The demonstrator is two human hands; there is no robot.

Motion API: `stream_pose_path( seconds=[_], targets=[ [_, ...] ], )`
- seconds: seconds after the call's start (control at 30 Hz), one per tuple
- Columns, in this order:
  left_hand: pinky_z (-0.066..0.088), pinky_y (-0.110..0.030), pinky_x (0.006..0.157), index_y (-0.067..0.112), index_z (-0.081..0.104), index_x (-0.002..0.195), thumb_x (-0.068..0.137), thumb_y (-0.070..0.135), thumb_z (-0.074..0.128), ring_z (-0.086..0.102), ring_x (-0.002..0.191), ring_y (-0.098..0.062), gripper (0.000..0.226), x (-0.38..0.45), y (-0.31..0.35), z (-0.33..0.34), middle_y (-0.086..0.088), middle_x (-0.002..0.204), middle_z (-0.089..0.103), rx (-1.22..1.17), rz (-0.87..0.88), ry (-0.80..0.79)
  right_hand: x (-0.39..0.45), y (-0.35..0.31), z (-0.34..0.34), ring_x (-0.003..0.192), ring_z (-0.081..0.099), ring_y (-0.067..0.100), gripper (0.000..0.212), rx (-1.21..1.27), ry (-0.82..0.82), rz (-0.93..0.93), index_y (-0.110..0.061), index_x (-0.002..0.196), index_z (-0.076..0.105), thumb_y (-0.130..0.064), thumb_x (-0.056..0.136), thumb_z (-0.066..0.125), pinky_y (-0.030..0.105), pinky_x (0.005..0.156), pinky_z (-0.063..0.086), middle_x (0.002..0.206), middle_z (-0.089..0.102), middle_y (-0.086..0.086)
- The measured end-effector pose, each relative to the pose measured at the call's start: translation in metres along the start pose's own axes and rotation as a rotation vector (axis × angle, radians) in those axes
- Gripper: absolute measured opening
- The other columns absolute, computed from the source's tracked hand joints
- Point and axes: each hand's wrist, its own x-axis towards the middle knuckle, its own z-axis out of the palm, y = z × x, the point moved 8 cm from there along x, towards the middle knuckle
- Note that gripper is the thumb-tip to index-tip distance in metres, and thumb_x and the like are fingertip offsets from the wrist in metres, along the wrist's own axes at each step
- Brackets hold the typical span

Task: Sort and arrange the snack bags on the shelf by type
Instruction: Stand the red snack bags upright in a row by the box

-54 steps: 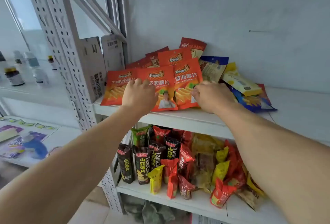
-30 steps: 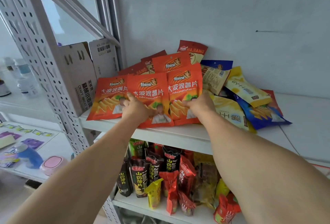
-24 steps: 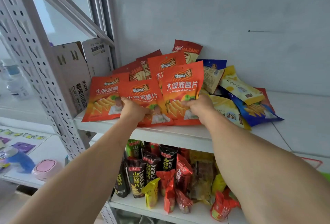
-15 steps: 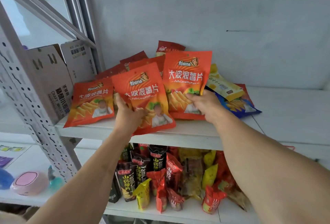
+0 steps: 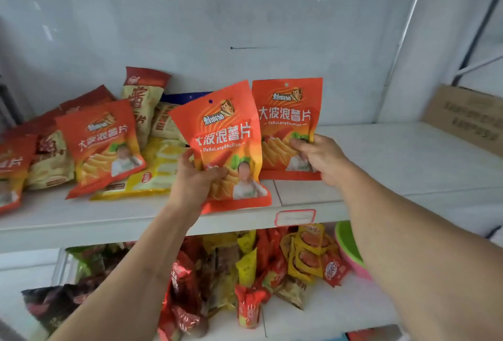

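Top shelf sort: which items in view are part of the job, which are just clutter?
In the job:
- orange chip bag in left hand, left hand
- orange chip bag in right hand, right hand
- orange chip bag lying on the shelf
- mixed bag pile

Lying about:
- cardboard box
- green bowl
- shelf label

Both your bare arms reach forward and up from the bottom of the view, the forearms converging toward the upper shelf [image 5: 381, 150]. Your left hand [image 5: 194, 177] is above that shelf's front edge, wrist bent back, thumb up and fingers [image 5: 217, 170] curled round the lower part of an orange bag [image 5: 226, 136]. Your right hand [image 5: 318, 158] is farther in over the shelf, pinching a second orange bag [image 5: 285, 117] near its lower right side.
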Motion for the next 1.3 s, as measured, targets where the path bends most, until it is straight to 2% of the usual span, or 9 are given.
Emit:
stream_pose_path(
  seconds=[0.13,0.33,0.5,0.6,0.77,0.9,1.0,1.17,1.3],
  targets=[
    [0.06,-0.035,0.067,0.012,0.049,0.126,0.079,-0.019,0.068,0.074,0.087,-0.028,0.06,0.004,-0.03,0.099,-0.012,0.102,0.072,-0.007,-0.058,-0.111,0.015,0.019,-0.094,0.05,0.045,0.009,0.013,-0.026,0.048,0.011,-0.02,0.081,0.067,-0.026,0.092,0.071,0.012,0.036,0.032,0.053,0.054,-0.009],
    [0.062,-0.047,0.081,0.01,0.05,0.127,0.076,-0.015,0.072,0.073,0.096,-0.035,0.061,0.026,-0.066,0.22,-0.018,0.111,0.072,0.007,-0.098,-0.157,0.049,0.052,-0.203,0.045,0.056,-0.005,0.004,0.023,0.08,0.028,-0.021,0.087,0.07,-0.02,0.091,0.073,0.01,0.04,0.037,0.053,0.064,-0.018],
    [0.059,-0.054,0.089,0.005,0.06,0.118,0.081,-0.013,0.069,0.073,0.096,-0.035,0.042,0.067,-0.087,0.307,-0.016,0.107,0.075,0.043,-0.067,-0.163,0.092,0.077,-0.276,0.066,0.071,0.004,0.012,0.036,0.121,0.054,-0.019,0.097,0.074,-0.024,0.087,0.077,0.02,0.061,0.054,0.076,0.076,-0.01],
    [0.061,-0.051,0.084,0.002,0.07,0.109,0.085,-0.007,0.067,0.074,0.092,-0.035,0.026,0.091,-0.106,0.352,-0.021,0.106,0.076,0.078,-0.094,-0.219,0.12,0.087,-0.316,0.06,0.067,0.001,0.004,0.01,0.141,0.052,-0.02,0.092,0.072,-0.021,0.089,0.074,0.014,0.054,0.048,0.064,0.071,-0.015],
    [0.061,-0.043,0.073,0.0,0.067,0.114,0.079,0.006,0.076,0.076,0.082,-0.037,0.037,0.12,-0.128,0.419,-0.023,0.102,0.076,0.115,-0.123,-0.305,0.162,0.099,-0.383,0.046,0.055,-0.005,0.012,-0.032,0.175,0.044,-0.023,0.081,0.066,-0.023,0.091,0.072,0.01,0.045,0.039,0.048,0.06,-0.019],
    [0.061,-0.049,0.082,0.008,0.063,0.12,0.078,0.009,0.079,0.076,0.093,-0.034,0.045,0.136,-0.135,0.467,-0.014,0.105,0.077,0.15,-0.084,-0.302,0.195,0.112,-0.426,0.089,0.075,0.02,0.019,-0.029,0.125,0.072,-0.023,0.101,0.074,-0.032,0.084,0.077,0.037,0.083,0.056,0.091,0.078,-0.005],
    [0.06,-0.052,0.087,0.012,0.059,0.122,0.073,0.018,0.081,0.076,0.096,-0.03,0.055,0.144,-0.147,0.503,-0.009,0.109,0.076,0.179,-0.067,-0.26,0.219,0.12,-0.455,0.09,0.075,0.021,0.023,-0.024,0.11,0.051,-0.019,0.109,0.071,-0.025,0.087,0.075,0.036,0.083,0.057,0.099,0.078,0.0],
    [0.06,-0.054,0.089,0.019,0.056,0.123,0.07,0.024,0.079,0.075,0.098,-0.027,0.058,0.152,-0.165,0.555,-0.005,0.111,0.075,0.214,-0.075,-0.192,0.26,0.144,-0.484,0.091,0.074,0.02,0.016,0.024,0.055,0.067,-0.025,0.101,0.071,-0.023,0.086,0.076,0.042,0.091,0.056,0.102,0.078,-0.001],
    [0.059,-0.055,0.089,0.016,0.066,0.112,0.078,0.013,0.073,0.076,0.092,-0.032,0.035,0.157,-0.177,0.585,-0.009,0.101,0.078,0.289,-0.098,-0.202,0.292,0.169,-0.497,0.1,0.072,0.028,0.007,0.048,0.013,0.097,-0.032,0.09,0.074,-0.027,0.086,0.077,0.052,0.098,0.052,0.099,0.078,-0.001]
  ],
)
